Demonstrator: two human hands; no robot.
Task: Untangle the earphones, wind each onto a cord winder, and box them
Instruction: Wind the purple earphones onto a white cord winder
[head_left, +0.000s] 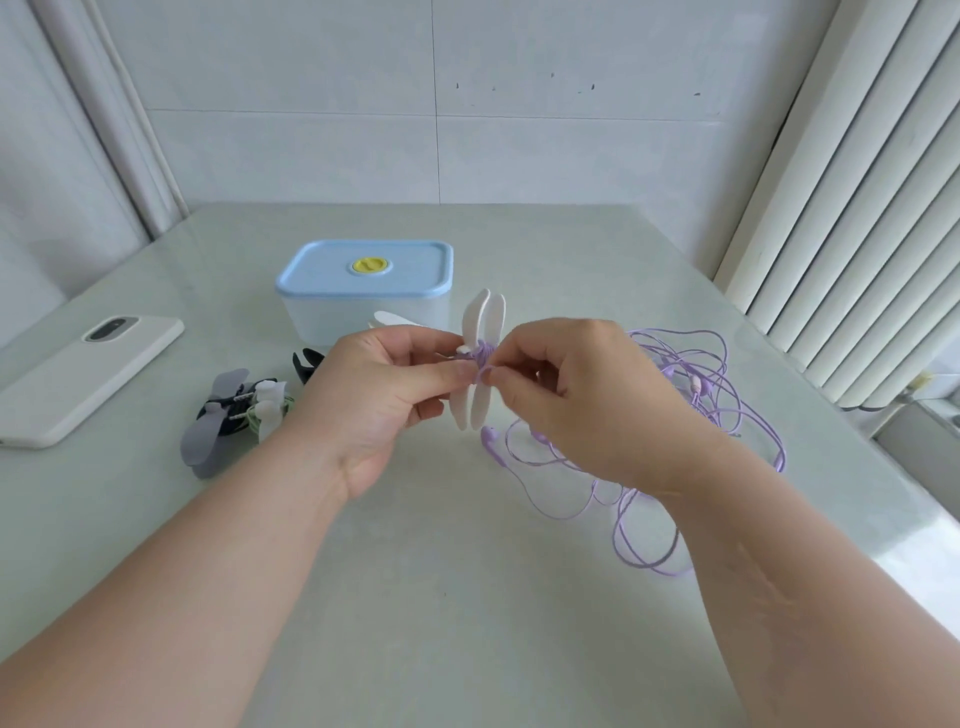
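Head view: white cord winder stands upright.

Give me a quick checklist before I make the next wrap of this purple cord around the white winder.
1. Winder held firmly: left hand grips the white winder. Ok.
2. Cord under control: right hand pinches the purple cord at the winder's middle. Ok.
3. Loose length free of knots: loose loops overlap in a heap on the table. Cannot tell.
4. Path clear of other earphones: grey winders lie apart, to the left. Ok.
5. Box ready to fill: blue lid is on the box. Not ok.
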